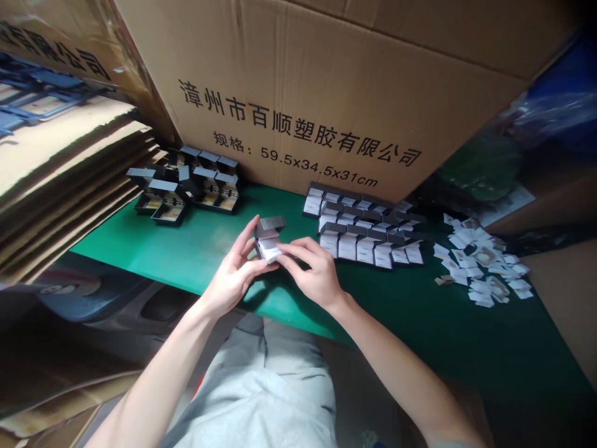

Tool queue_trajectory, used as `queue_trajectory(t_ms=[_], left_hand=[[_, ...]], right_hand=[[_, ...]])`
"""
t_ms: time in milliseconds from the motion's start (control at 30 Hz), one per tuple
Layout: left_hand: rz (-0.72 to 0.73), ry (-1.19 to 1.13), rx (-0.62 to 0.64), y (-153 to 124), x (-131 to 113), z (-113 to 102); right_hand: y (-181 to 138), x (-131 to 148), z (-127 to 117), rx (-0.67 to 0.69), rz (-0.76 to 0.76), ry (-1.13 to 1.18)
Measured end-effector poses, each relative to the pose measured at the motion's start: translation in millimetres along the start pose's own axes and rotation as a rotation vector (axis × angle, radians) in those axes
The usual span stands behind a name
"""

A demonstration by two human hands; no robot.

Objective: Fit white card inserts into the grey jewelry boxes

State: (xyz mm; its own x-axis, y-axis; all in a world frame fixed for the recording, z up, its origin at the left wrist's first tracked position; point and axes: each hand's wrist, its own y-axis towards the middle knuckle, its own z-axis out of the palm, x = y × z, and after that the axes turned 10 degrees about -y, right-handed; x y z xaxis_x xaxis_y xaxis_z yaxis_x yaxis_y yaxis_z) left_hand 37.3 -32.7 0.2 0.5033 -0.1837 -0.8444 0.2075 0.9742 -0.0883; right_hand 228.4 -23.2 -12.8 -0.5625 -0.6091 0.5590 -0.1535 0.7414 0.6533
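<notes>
A: State the position of the box (272, 223).
B: Center of the frame, above the near edge of the counter (186, 252). Its lid is raised, and a white insert (269, 248) shows inside.

A: State the condition of the left hand (233, 272).
B: Its fingers grasp the box at the side, thumb along the front, the others behind.

A: And the right hand (318, 271)?
B: Thumb and forefinger meet the insert at its right edge. Whether they pinch or only press it cannot be told.

A: Which units appear complete?
B: Right of center, several rows of boxes (362, 234) stand with lids raised and white fronts showing. Judged by layout, these are the fitted units.

A: Which appear outstanding?
B: Refer to the upper left of the frame. A cluster of dark boxes (185, 180) stands there, lids raised, with no white insert visible in those facing the camera. These probably remain to be fitted. A loose heap of white pieces (480, 252) lies at the right of the frame.

A: Status of the held unit?
B: Partway, by appearance: insert in the box, seating unconfirmed.
</notes>
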Motion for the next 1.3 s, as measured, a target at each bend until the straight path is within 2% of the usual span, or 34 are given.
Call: queue_trajectory(t_ms=[133, 300, 467, 567, 733, 1000, 1300], left_hand=[[0.018, 0.014, 0.002, -0.7, 0.0, 1.1], [0.022, -0.001, -0.003, -0.9, -0.6, 2.0], [0.012, 0.01, 0.043, -1.4, 0.9, 0.2], [0.013, 0.022, 0.04, -0.5, 1.8, -0.4], [0.031, -0.035, -0.036, 2.4, 0.8, -0.5], [0.023, -0.082, -0.043, 5.4, 3.1, -1.4], [0.082, -0.024, -0.042, 3.2, 3.2, 3.1]], right_hand=[[0.5, -0.2, -1.6, -0.01, -0.029, 0.01], [0.7, 0.9, -3.1, 0.035, 0.02, 0.034], [0.8, 0.8, 0.2, 0.078, 0.066, 0.015], [0.7, 1.4, 2.3, 0.056, 0.071, -0.039], [3.7, 1.1, -1.8, 0.002, 0.02, -0.06], [2.6, -4.6, -5.6, 0.077, -0.097, 0.011], [4.7, -3.7, -6.0, 0.044, 0.024, 0.005]])
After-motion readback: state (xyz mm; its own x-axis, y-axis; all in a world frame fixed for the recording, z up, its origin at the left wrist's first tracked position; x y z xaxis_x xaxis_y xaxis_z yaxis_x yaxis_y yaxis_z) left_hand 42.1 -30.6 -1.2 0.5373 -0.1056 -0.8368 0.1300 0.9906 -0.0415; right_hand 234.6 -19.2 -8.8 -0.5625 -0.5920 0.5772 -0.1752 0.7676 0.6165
